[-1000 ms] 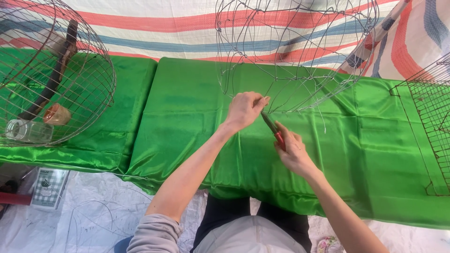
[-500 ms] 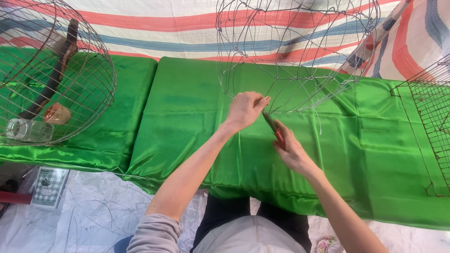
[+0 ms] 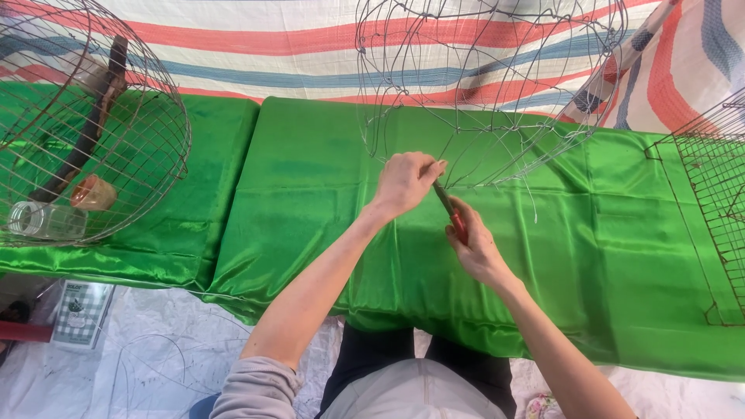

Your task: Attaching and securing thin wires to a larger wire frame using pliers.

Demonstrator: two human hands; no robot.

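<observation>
A half-built wire frame [image 3: 489,85] of thin bent wires stands on the green cloth [image 3: 310,202] in front of me. My left hand [image 3: 405,182] pinches a wire at the frame's lower edge. My right hand [image 3: 475,247] grips red-handled pliers [image 3: 450,211], whose dark tip points up at the spot where my left fingers hold the wire. Both hands are close together over the middle of the cloth.
A round wire cage [image 3: 85,132] lies at the left, holding a dark stick, a glass jar [image 3: 45,220] and a small brown cup [image 3: 95,192]. A rusty wire grid [image 3: 718,202] lies at the right edge. A striped tarp [image 3: 256,39] hangs behind. A small printed packet [image 3: 81,312] lies on the floor.
</observation>
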